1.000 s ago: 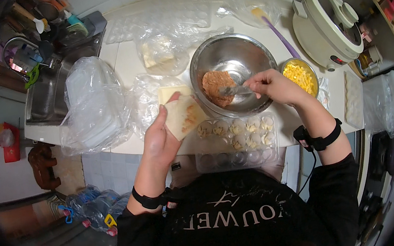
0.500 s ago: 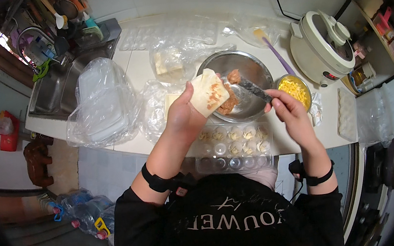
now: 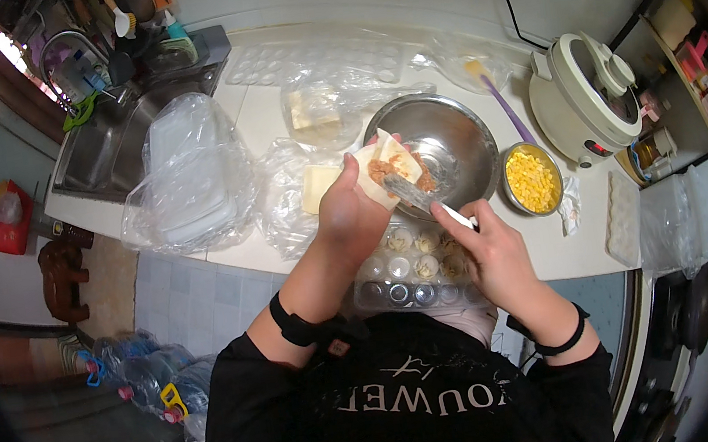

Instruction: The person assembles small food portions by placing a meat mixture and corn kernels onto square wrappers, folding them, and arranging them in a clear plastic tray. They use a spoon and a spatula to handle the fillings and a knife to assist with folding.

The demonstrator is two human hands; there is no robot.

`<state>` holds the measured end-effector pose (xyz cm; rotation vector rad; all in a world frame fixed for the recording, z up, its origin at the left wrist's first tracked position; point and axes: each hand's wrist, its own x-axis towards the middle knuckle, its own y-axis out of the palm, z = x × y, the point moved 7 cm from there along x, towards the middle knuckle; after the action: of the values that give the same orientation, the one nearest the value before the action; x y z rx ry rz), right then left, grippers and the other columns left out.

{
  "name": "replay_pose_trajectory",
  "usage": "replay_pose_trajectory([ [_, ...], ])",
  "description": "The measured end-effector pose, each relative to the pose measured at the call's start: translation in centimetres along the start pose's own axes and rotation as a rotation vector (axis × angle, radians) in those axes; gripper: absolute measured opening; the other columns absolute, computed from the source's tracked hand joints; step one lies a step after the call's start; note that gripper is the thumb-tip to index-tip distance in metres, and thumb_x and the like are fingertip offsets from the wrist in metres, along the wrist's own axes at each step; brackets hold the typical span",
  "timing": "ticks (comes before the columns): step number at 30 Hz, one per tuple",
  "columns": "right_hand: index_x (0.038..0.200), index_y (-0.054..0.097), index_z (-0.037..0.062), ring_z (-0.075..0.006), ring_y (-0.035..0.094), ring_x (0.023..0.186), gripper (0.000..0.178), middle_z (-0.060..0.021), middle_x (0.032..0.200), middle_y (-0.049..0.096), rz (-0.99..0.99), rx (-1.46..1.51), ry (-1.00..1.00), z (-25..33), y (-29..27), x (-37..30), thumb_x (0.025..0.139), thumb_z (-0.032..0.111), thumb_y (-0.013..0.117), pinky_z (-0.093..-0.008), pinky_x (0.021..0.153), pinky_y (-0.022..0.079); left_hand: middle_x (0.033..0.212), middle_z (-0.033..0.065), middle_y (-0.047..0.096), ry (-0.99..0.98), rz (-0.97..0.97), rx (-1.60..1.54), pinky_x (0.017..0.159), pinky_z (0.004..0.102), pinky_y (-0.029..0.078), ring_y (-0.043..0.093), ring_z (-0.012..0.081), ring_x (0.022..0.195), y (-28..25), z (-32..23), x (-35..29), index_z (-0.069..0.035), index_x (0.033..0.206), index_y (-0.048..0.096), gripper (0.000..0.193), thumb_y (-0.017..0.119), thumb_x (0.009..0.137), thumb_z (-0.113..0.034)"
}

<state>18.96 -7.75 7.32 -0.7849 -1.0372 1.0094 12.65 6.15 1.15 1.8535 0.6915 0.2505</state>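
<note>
A square wonton wrapper lies on my left hand, which is curled under it with the thumb at its edge. My right hand grips the white handle of a knife. The flat blade presses pinkish meat filling onto the wrapper. Both hands are over the near left rim of a steel mixing bowl, where more filling is partly hidden behind the wrapper. Below them, a clear plastic tray with round wells holds several folded wontons; my right hand covers part of it.
To the right sit a steel bowl of corn kernels, a purple-handled spatula and a cream electric cooker. More wrappers lie in plastic bags at left. Beyond are bagged white containers and the sink.
My right hand has brought the knife left and down from above the bowl to the wrapper. The lump of filling from its tip is now on the wrapper. The view has shifted slightly.
</note>
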Motion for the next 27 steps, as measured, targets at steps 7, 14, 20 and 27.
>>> replay_pose_trajectory([
  [7,0.121,0.061,0.0165,-0.0242,0.056,0.07,0.066,-0.0105,0.087,0.054,-0.137,-0.162,-0.145,-0.3,-1.3,1.5,0.06,-0.008,0.058,-0.0335,0.059,0.048,0.14,0.0166,0.035,-0.087,0.09,-0.02,0.112,0.0413,0.024,0.032,0.0299,0.132,0.0,-0.1,-0.3,0.006,0.139,0.023,0.058,0.009,0.1,-0.035],
  [14,0.123,0.059,0.0155,-0.0228,0.056,0.07,0.065,-0.0088,0.088,0.054,-0.103,-0.21,-0.153,-1.7,-1.8,2.3,0.062,-0.005,0.058,-0.0325,0.058,0.048,0.143,0.0188,0.031,-0.02,0.011,-0.037,0.113,0.0412,0.02,0.028,0.0304,0.134,-1.7,-2.0,-0.6,0.008,0.14,0.019,0.058,0.01,0.1,-0.034],
  [20,0.123,0.059,0.0152,-0.0242,0.056,0.069,0.066,-0.0097,0.087,0.053,-0.036,-0.062,-0.172,-0.1,-0.2,2.4,0.061,-0.007,0.059,-0.0333,0.06,0.048,0.143,0.0183,0.031,-0.062,0.119,-0.06,0.114,0.0402,0.02,0.028,0.0301,0.134,-1.1,-1.5,-0.4,0.008,0.139,0.021,0.059,0.01,0.1,-0.035],
  [27,0.112,0.062,0.0078,-0.0292,0.058,0.069,0.042,-0.0147,0.076,0.055,-0.013,0.112,0.142,-5.1,-1.3,1.9,0.075,-0.009,0.053,-0.0368,0.064,0.048,0.139,0.0157,0.04,0.032,-0.18,-0.061,0.111,0.0377,0.025,0.035,0.0277,0.131,-4.1,-4.0,-0.9,0.006,0.137,0.028,0.052,0.018,0.101,-0.031],
])
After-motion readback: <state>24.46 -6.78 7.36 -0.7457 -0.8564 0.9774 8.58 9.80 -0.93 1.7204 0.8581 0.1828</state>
